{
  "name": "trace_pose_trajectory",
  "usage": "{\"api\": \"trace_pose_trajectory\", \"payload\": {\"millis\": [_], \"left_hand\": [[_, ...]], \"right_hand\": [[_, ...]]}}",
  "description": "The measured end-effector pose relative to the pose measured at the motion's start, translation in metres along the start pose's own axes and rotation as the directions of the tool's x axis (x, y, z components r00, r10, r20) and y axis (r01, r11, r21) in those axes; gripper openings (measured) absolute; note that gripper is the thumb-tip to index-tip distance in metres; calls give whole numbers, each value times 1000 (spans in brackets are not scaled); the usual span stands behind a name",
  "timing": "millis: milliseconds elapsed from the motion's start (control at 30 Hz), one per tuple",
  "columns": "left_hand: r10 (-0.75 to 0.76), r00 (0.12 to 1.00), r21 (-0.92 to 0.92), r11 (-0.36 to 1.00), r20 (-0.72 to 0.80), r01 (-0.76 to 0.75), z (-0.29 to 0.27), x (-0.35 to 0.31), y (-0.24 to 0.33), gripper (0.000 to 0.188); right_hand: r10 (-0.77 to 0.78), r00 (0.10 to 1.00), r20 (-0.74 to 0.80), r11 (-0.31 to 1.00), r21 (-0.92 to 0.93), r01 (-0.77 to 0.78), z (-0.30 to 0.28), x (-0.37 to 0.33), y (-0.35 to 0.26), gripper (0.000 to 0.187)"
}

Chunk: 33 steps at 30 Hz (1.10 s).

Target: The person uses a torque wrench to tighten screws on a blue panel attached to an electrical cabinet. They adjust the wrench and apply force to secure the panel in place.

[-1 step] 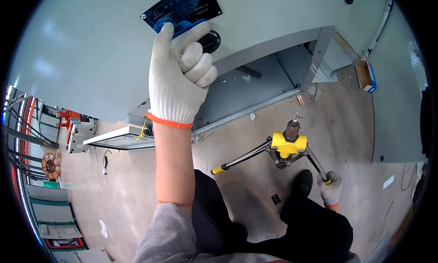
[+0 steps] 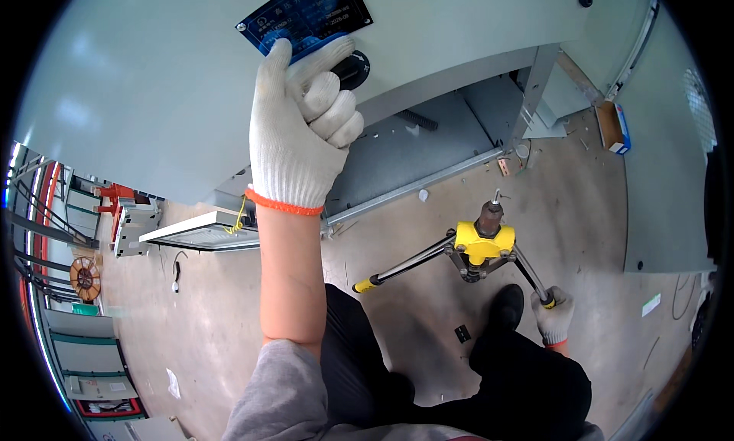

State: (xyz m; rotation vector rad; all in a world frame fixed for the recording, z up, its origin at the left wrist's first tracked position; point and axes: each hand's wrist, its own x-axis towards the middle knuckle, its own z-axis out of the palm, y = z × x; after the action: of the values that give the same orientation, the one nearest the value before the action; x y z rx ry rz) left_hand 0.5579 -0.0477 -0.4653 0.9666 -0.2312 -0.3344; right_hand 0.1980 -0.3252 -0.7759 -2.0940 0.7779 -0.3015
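No clear change is seen from the preceding picture, so the same contacts appear to be kept: at 11 o'clock, the blue plate [image 2: 310, 13] on the cabinet [image 2: 153, 97] is met at its lower edge by the extended thumb and forefinger of the gloved left hand [image 2: 298, 139], with the other fingers curled, though whether it is pinched or merely pressed cannot be told. At 4 o'clock, one spread handle of the yellow-headed tool [image 2: 485, 244] is enclosed by the right hand [image 2: 556, 318], its nose pointed towards 12.
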Motion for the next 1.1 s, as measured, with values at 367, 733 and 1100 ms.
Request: {"api": "trace_pose_trajectory", "payload": {"millis": [367, 733, 1100], "left_hand": [[-36, 963, 797, 570, 268, -201, -62, -52, -32, 53], [-231, 973, 988, 143, -24, 58, -144, -202, -84, 39], [-323, 884, 776, 437, -337, 455, -116, -218, -73, 41]], "right_hand": [[5, 1000, 13, 998, 64, -6, 0, 2, -12, 40], [19, 994, 107, 1000, 1, -19, -39, 30, -84, 38], [-160, 969, 189, 985, -37, 170, -82, 95, -163, 61]]}}
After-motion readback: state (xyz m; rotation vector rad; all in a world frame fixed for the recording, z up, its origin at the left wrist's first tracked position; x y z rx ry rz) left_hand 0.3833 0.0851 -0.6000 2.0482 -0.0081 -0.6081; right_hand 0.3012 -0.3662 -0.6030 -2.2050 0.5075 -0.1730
